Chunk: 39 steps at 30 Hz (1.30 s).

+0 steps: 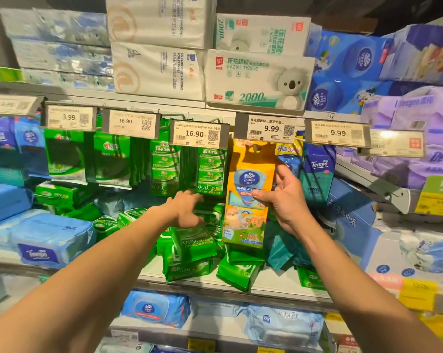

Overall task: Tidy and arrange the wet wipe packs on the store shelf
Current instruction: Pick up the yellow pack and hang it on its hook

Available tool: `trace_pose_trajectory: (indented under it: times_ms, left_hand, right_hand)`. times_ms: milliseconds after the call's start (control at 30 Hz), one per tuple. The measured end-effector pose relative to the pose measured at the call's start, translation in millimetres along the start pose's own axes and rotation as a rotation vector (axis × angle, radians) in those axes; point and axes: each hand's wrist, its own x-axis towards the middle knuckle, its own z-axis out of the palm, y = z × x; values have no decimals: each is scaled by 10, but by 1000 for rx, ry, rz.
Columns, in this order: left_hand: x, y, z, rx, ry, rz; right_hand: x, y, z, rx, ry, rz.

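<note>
Reaching forward, the left hand (pixel 187 208) curls fingers on a green pack (pixel 205 215); the right hand (pixel 286 200) pinches the yellow pack (pixel 248 200).

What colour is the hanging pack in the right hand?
Mainly yellow-orange pack, seen in the head view.

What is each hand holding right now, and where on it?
The right hand pinches the hanging yellow Vinda pack at the middle of its right edge. The left hand reaches onto a green wipe pack; whether it grips cannot be told.
</note>
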Motion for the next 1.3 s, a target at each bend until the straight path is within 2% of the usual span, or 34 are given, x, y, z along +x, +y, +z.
trace_pose_trajectory:
  times_ms: [100,400,533,667,733,833,1067,1167,1300]
  left_hand:
    - [-37,-62,-11,-4,0,-21]
    - [-74,-233,49,-4,0,-46]
    - [-87,-335,2,-12,4,-66]
    - [-99,-422,13,-3,-3,-89]
    - [-106,-450,37,-1,-9,-104]
    - [-108,-457,82,0,-24,-107]
    - [-41,-317,90,2,-24,-67]
    - [-17,-223,95,-5,-11,-33]
    - [21,-50,128,4,-24,4]
  right_hand:
    - [161,54,-24,-1,79,47]
    - [822,320,-63,-236,153,13]
    - [1007,356,-66,-286,150,80]
    - [1156,376,-60,-403,156,107]
    - [1206,434,-39,-537,165,79]
    - [1212,516,6,-829,200,-14]
    - [1121,518,-27,-1012,280,-22]
    - [990,499,-91,-986,315,-70]
    - [697,462,-253,-995,268,-78]
